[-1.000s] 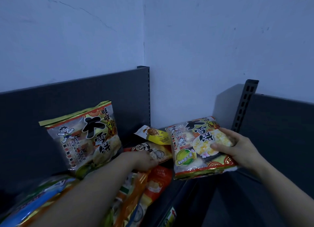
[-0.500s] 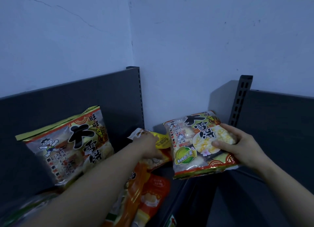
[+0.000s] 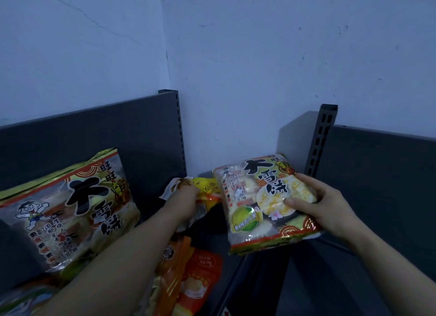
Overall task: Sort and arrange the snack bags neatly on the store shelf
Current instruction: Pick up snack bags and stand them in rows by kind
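My right hand grips a rice cracker bag by its right side and holds it in the air over the corner of the dark shelf. My left hand reaches into that corner and grips a small yellow and white snack bag that lies on other bags. A second, larger rice cracker bag leans upright against the shelf's back panel at the left. Orange snack bags lie flat below my left forearm.
A slotted metal upright stands behind the held bag, with another dark back panel to its right. Pale walls meet in a corner above. Blurred packets fill the bottom left. Bare dark shelf lies below the held bag.
My left hand has moved from the bags at the middle up to the yellow bag in the corner and taken hold of it. The right hand keeps its bag almost still.
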The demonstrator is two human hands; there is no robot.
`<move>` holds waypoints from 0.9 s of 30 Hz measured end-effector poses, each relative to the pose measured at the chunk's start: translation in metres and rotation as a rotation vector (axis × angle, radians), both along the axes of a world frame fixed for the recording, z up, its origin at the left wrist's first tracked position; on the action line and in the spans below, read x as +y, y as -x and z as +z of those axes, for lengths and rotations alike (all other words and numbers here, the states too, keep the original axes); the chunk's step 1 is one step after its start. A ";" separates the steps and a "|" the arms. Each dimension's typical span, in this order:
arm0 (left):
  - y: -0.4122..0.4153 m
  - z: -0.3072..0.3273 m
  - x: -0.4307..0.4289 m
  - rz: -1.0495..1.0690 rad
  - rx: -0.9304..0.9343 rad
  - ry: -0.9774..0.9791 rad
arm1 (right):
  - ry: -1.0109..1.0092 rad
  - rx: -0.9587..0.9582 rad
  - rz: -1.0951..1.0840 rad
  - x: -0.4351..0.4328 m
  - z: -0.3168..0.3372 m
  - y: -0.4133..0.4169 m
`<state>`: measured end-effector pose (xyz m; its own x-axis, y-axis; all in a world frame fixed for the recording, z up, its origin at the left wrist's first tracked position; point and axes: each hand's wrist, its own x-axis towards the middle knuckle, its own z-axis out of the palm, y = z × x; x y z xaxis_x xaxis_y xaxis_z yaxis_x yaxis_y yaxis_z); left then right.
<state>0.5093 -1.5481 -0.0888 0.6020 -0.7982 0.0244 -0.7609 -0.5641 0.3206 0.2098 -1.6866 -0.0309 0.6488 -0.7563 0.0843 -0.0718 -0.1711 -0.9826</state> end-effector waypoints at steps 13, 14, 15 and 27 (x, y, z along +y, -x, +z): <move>-0.013 0.102 0.069 0.388 0.156 0.635 | 0.041 0.077 0.046 0.002 0.010 -0.022; -0.008 0.110 0.075 0.349 0.122 0.623 | 0.072 0.112 0.066 0.002 0.006 -0.033; -0.005 0.117 0.080 0.315 0.087 0.618 | 0.092 0.144 0.089 0.002 0.001 -0.044; 0.022 0.137 0.141 0.158 -0.191 0.551 | 0.539 0.791 0.337 -0.001 -0.066 -0.142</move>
<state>0.4875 -1.4068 0.0479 0.6567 -0.5386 0.5279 -0.7541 -0.4650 0.4637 0.3514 -1.6881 -0.0969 0.8385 -0.5121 -0.1861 -0.5349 -0.7087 -0.4601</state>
